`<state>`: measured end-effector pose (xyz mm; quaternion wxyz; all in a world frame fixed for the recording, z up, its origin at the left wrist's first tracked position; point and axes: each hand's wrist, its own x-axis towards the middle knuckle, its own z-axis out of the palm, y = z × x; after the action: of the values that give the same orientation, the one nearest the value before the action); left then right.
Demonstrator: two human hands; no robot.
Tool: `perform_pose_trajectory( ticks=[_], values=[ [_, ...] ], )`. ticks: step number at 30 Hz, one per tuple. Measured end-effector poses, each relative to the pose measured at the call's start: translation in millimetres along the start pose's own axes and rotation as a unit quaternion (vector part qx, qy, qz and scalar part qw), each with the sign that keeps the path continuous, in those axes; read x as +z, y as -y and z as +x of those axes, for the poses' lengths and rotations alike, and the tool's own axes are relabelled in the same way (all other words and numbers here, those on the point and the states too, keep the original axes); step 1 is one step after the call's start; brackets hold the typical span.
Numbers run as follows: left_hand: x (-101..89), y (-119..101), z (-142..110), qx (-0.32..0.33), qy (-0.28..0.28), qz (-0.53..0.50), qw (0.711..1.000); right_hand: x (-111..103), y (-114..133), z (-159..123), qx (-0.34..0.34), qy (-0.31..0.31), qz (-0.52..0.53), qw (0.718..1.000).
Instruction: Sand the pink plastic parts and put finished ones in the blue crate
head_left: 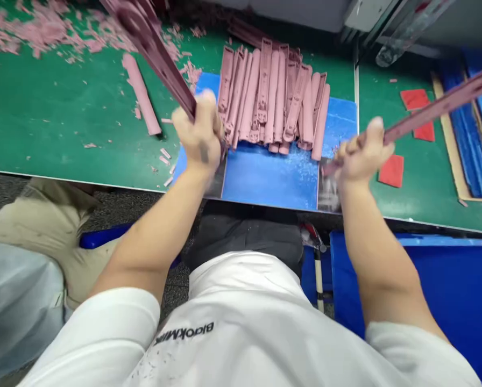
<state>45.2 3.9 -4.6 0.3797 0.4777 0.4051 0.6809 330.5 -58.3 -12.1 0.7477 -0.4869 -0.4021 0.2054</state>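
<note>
The left hand [198, 131] is clenching a pink perforated plastic bar [156, 51], its far end running out of view; the blurred right hand [364, 153] is gripping a similar bar [438, 110], likewise cut off. Between both hands, piled pink casings [271, 97] are partly hiding one another.

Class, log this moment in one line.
left hand: grips pink piece; right hand: grips another pink piece; pink pile: partly on blue sheet
</note>
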Motion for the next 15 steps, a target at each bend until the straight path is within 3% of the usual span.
perform_pose_trajectory(
  ticks=[3, 8, 11, 15],
  values=[
    [-0.3, -8, -7, 0.01, 0.005, 0.017, 1.0, -1, 0, -3, -0.016, -0.014, 0.015, 1.0],
    [0.2, -14, -13, 0.003, 0.015, 0.005, 1.0, -3, 16, -12, 0.049, 0.001, -0.074, 0.996],
    [-2.9, -12, -10, -0.026, 0.008, 0.021, 0.999, -6, 21, -10, 0.082, 0.014, -0.1, 0.992],
    [-13.6, 5, 11, -0.116, 0.049, 0.03, 0.992, -13, 12, 0, 0.155, 0.044, -0.093, 0.983]
  ],
)
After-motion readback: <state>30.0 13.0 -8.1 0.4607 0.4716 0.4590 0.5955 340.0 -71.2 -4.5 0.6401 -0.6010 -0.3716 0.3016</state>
